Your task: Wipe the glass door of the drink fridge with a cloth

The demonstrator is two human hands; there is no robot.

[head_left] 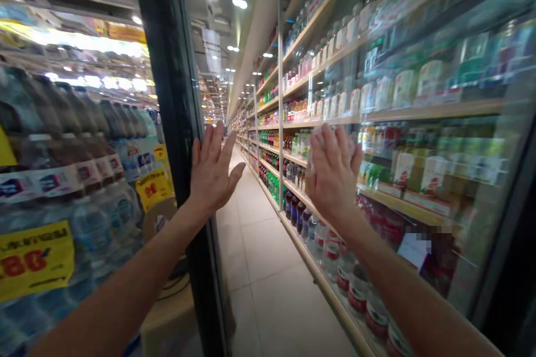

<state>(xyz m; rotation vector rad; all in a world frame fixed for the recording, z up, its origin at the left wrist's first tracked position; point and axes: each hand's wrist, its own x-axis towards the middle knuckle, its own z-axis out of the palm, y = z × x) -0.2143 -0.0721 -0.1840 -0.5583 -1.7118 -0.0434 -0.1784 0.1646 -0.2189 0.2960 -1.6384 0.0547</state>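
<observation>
Hands raised, empty, fingers spread: left hand (213,170) against the dark door frame (176,122), right hand (333,173) near the right-side drink shelves (419,114).

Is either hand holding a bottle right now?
No. Both the left hand and right hand are raised with open palms and spread fingers, holding nothing.

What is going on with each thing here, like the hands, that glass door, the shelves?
left hand: open, fingers spread, raised by the door edge, holding nothing.
right hand: open, palm forward, empty.
glass door: swung open, bottles seen through it.
door frame: upright, dark.
shelves: stocked with bottles.
yellow price tag: stuck on, blurred.
aisle floor: bare tiles.
</observation>
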